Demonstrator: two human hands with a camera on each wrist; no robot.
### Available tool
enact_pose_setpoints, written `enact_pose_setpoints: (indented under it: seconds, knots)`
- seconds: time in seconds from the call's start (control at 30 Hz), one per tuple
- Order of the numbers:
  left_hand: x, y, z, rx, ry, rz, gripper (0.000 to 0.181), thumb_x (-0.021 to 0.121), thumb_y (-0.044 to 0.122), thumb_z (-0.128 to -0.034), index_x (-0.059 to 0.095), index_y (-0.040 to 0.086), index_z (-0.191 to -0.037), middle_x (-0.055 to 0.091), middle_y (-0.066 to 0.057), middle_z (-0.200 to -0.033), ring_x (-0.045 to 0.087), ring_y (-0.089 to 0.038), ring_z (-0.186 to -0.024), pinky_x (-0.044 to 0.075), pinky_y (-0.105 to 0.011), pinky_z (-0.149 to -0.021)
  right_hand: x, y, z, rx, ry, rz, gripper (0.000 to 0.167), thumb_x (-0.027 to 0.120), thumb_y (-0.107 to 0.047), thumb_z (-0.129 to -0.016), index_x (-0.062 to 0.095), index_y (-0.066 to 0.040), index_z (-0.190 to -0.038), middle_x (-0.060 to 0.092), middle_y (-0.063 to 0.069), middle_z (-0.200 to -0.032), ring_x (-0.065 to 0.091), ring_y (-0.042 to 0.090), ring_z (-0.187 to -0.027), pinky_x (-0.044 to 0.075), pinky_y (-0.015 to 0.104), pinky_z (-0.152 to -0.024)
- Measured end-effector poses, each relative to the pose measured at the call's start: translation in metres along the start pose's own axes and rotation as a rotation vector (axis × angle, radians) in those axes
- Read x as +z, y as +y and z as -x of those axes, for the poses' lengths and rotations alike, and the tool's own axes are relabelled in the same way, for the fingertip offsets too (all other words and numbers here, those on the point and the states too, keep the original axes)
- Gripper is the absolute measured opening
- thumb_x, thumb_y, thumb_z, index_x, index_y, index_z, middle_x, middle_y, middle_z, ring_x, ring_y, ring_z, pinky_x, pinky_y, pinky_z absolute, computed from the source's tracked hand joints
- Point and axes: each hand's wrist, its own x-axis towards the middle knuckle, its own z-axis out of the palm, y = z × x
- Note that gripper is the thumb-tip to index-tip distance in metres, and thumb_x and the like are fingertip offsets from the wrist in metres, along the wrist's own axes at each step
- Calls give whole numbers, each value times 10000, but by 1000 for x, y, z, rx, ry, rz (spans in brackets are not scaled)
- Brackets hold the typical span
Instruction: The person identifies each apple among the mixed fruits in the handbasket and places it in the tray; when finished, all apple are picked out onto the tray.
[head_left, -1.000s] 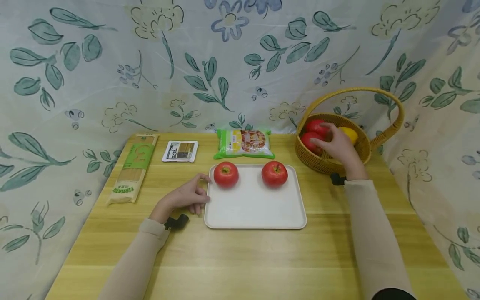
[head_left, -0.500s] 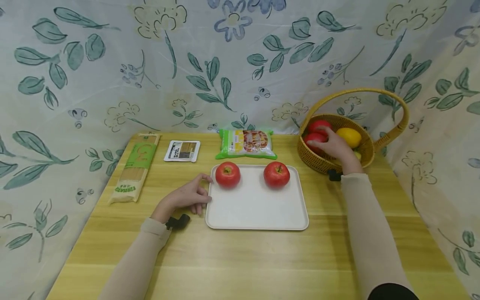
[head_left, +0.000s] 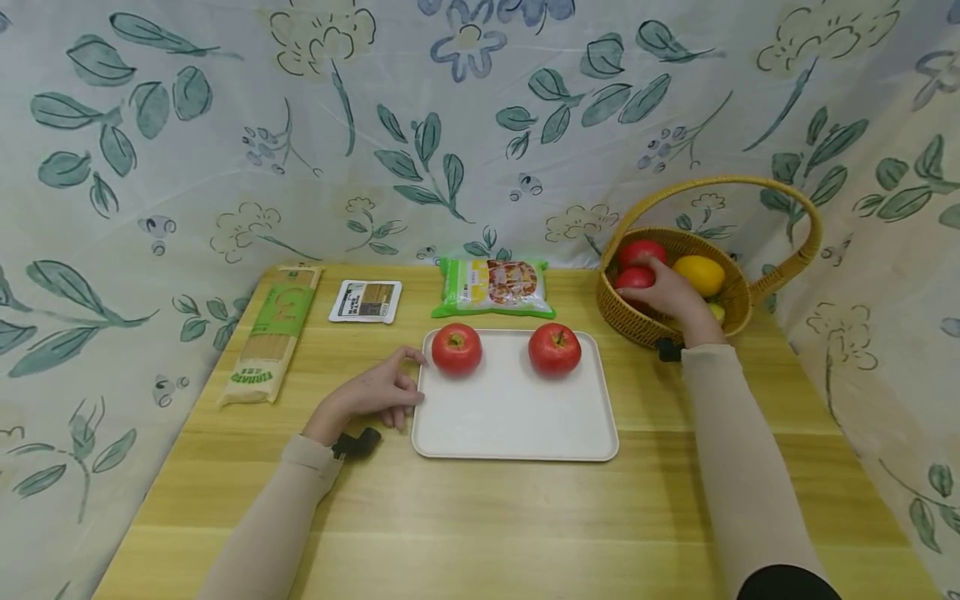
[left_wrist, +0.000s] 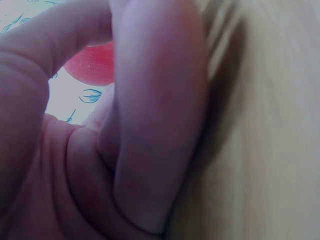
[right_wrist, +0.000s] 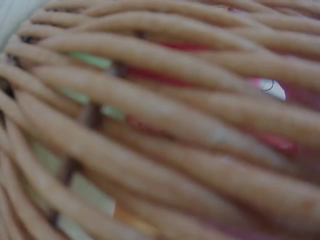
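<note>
Over in the basket (head_left: pixel 637 323), the right hand (head_left: pixel 678 298) has thumb and fingers curled round a red fruit (head_left: pixel 635 277), with a second red fruit (head_left: pixel 645 251) just beyond them and a lemon (head_left: pixel 701 275) beside the hand. The left hand (head_left: pixel 371 392) rests loosely, thumb and forefinger parted, against the tray (head_left: pixel 517 425), one apple (head_left: pixel 456 350) near that forefinger, another apple (head_left: pixel 555 350) farther across.
</note>
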Motion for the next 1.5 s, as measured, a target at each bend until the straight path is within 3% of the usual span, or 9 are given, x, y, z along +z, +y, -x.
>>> enact_pose_setpoints:
  seconds: [0.4, 0.6, 0.9, 1.0, 1.1, 1.17, 1.23, 1.4, 1.5]
  knots:
    - [0, 1, 0, 0, 6, 1, 656, 750, 221, -977, 320, 149, -1468, 703, -76, -771, 698, -203, -553, 570, -294, -506, -2, 1, 17, -14, 95, -66, 978, 718, -517, -971, 209, 1, -1627, 346, 407, -1599, 402, 579, -1424, 340, 736, -1200]
    - [0, -1, 0, 6, 3, 5, 655, 752, 223, -973, 320, 150, -1461, 700, -78, -763, 695, -205, -547, 573, -297, -504, -6, 3, 38, 5, 174, -138, 1045, 723, -605, -935, 167, -56, -1629, 394, 417, -1556, 481, 561, -1338, 448, 720, -1112]
    - [-1, -2, -1, 3, 3, 2, 650, 744, 216, -972, 315, 163, -1458, 700, -74, -760, 691, -196, -536, 569, -294, -501, -8, -16, 80, -81, 248, -252, 963, 717, -431, -987, 156, -61, -1676, 256, 313, -1682, 416, 528, -1413, 450, 704, -1138]
    - [0, -2, -1, 7, 4, 4, 648, 745, 213, -972, 316, 164, -1456, 698, -71, -756, 690, -195, -533, 569, -295, -498, -3, -30, 95, -152, 253, -334, 894, 746, -354, -988, 212, -105, -1660, 281, 223, -1680, 431, 432, -1434, 497, 516, -1179]
    - [0, -3, -2, 13, 2, 5, 645, 742, 209, -976, 315, 155, -1456, 694, -71, -750, 686, -194, -529, 565, -295, -493, 8, -47, 107, -287, 228, -415, 834, 787, -237, -970, 283, -116, -1624, 348, 156, -1646, 450, 348, -1438, 478, 218, -1155]
    - [1, -3, -2, 12, 2, 6, 647, 743, 210, -976, 315, 151, -1457, 694, -70, -751, 686, -193, -530, 565, -295, -493, 18, -60, 112, -378, 189, -440, 805, 803, -171, -953, 327, -114, -1598, 396, 129, -1622, 464, 315, -1434, 454, 108, -1098]
    - [1, -3, -1, 10, 3, 2, 651, 747, 217, -976, 315, 150, -1459, 695, -70, -753, 687, -192, -534, 566, -293, -496, 31, -73, 115, -442, 141, -455, 790, 813, -125, -935, 359, -110, -1582, 439, 119, -1603, 482, 315, -1433, 468, 175, -1140]
    - [1, -1, 0, 3, 8, 0, 658, 753, 225, -973, 318, 155, -1462, 707, -76, -767, 692, -195, -546, 567, -292, -501, 66, -103, 119, -527, -9, -446, 787, 845, -115, -890, 406, -98, -1544, 499, 130, -1550, 523, 363, -1424, 450, 569, -1211]
    - [1, 0, 1, 4, 11, 2, 661, 752, 217, -971, 318, 151, -1465, 708, -75, -768, 692, -195, -547, 564, -290, -498, 89, -118, 120, -563, -95, -403, 795, 871, -169, -855, 435, -116, -1518, 541, 129, -1520, 542, 375, -1407, 472, 628, -1168]
